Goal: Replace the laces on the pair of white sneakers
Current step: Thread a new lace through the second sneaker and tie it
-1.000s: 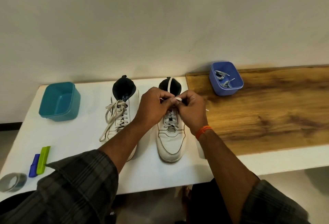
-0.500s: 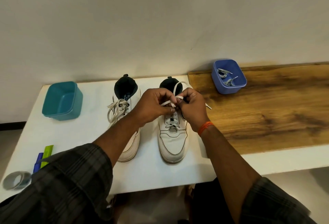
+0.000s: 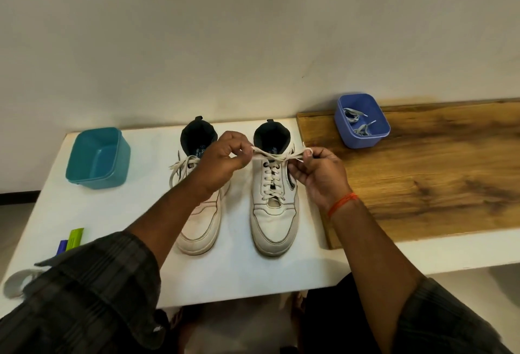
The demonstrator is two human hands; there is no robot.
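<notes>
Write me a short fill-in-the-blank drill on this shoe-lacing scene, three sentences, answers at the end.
1. Both hands pinch the lace ends of the sneaker on the person's ____ side.
2. The loose grey laces lie in the ____ tub.
3. That tub stands on the ____ board, not on the white table.

Answers: right; blue; wooden

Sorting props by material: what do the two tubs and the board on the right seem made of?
Teal tub and blue tub: likely plastic, with smooth moulded walls and an even colour. Board: wood or wood-look laminate, with brown grain streaks and a slight sheen.
</notes>
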